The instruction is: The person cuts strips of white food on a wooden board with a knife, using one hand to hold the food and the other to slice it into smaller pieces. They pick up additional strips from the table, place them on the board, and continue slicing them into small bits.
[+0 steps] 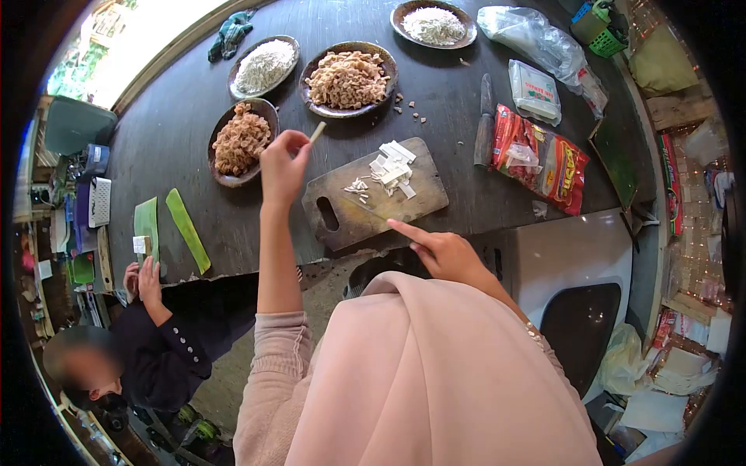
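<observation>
Raised over the table between the bowl and the board, my left hand pinches a short pale stick between thumb and fingers. At the board's near edge, my right hand is closed on a knife, index finger stretched along it; its thin blade lies over the wood and its handle is hidden in my palm. The wooden cutting board has a slot handle at its left end. On it lie a heap of flat white strips and some small cut white bits.
Brown chunks fill a plate and a bowl. White shreds fill two plates, one left, one far. Another knife lies beside a red packet. At left, a person's hands hold a white block near green leaf strips.
</observation>
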Action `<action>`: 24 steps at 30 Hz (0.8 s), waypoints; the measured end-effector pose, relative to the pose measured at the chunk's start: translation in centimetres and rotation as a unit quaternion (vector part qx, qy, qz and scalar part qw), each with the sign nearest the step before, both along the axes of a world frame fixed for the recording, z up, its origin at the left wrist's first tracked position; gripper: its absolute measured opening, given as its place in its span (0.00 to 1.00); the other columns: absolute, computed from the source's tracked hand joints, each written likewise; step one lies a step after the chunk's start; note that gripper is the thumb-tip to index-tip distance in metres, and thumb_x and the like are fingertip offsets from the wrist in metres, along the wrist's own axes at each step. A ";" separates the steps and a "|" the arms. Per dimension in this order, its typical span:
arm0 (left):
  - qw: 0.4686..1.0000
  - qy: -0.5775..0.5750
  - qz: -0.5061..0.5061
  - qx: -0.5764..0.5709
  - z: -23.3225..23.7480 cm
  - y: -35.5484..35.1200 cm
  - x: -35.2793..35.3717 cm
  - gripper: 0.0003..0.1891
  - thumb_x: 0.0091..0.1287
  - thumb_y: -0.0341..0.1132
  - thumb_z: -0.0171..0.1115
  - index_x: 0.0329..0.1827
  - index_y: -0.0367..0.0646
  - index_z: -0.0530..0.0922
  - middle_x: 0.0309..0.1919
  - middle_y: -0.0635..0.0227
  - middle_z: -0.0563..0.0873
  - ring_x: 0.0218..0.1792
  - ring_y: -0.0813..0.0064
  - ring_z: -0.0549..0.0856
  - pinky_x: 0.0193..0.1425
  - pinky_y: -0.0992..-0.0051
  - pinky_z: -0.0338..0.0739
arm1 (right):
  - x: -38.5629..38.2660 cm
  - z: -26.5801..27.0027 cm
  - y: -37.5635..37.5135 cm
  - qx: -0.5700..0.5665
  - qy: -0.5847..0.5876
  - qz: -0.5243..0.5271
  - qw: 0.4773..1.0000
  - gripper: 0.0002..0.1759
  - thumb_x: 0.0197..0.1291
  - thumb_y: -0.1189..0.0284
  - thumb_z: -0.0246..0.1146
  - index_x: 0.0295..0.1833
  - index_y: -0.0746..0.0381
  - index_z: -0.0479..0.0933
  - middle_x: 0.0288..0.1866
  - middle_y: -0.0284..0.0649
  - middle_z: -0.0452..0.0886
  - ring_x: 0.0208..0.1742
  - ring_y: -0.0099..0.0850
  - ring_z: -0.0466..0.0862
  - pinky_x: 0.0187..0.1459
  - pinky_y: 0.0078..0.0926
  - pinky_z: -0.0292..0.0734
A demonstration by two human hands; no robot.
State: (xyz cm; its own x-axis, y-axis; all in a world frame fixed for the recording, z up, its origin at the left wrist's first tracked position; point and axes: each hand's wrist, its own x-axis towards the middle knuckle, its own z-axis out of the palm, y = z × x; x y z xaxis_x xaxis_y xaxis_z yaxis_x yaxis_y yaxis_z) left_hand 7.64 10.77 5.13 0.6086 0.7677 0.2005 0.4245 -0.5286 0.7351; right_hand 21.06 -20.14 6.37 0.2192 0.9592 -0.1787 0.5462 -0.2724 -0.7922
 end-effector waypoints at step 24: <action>0.990 -0.054 -0.068 0.109 -3.3 -12.3 -4.7 0.10 0.59 0.29 0.75 0.42 0.48 0.86 0.33 0.74 0.87 0.41 0.67 0.84 0.49 0.65 0.72 | -4.0 -0.3 0.0 0.077 -0.046 -0.119 0.989 0.33 0.74 0.72 0.56 0.81 0.39 0.65 0.39 0.58 0.85 0.38 0.58 0.85 0.43 0.52 0.78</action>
